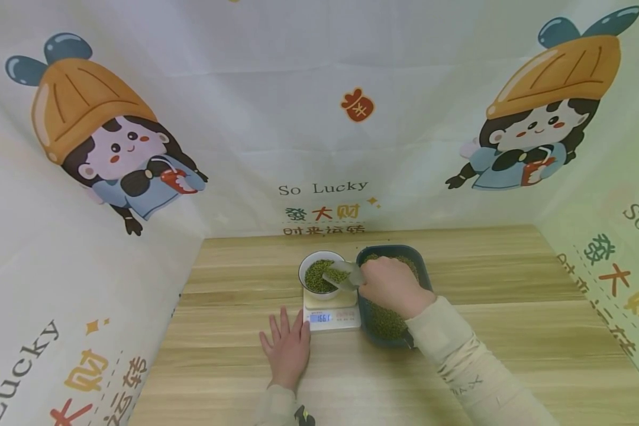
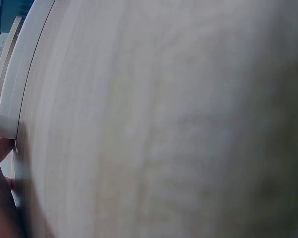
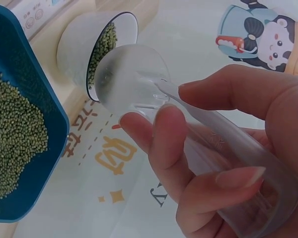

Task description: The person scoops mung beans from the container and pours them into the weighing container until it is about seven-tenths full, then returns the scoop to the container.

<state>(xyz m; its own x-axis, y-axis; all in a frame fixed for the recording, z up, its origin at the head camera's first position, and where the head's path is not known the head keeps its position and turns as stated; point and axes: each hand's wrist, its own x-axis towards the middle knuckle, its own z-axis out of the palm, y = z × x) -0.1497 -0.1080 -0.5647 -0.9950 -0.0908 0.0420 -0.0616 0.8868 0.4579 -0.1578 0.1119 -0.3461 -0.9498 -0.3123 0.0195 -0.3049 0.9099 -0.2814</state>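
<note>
My right hand [image 1: 394, 287] grips the handle of a clear plastic scoop [image 3: 131, 69] with fingers and thumb. Green mung beans [image 1: 338, 275] lie in the scoop, whose front edge is over a white bowl [image 3: 72, 52] with a dark rim. More beans [image 1: 315, 277] fill part of that bowl. It stands on a white kitchen scale [image 1: 342, 320], whose lit display [image 1: 320, 318] shows digits like 1661. My left hand [image 1: 289, 352] rests palm down on the table, fingers spread and straight, touching the scale's left side near its front corner.
A dark blue plastic tub [image 3: 57, 116] of mung beans stands right beside the scale, under my right forearm. The wooden table [image 1: 234, 278] meets a printed cloth backdrop [image 1: 245, 148] behind and at both sides. A few stray beans lie near the table's back edge.
</note>
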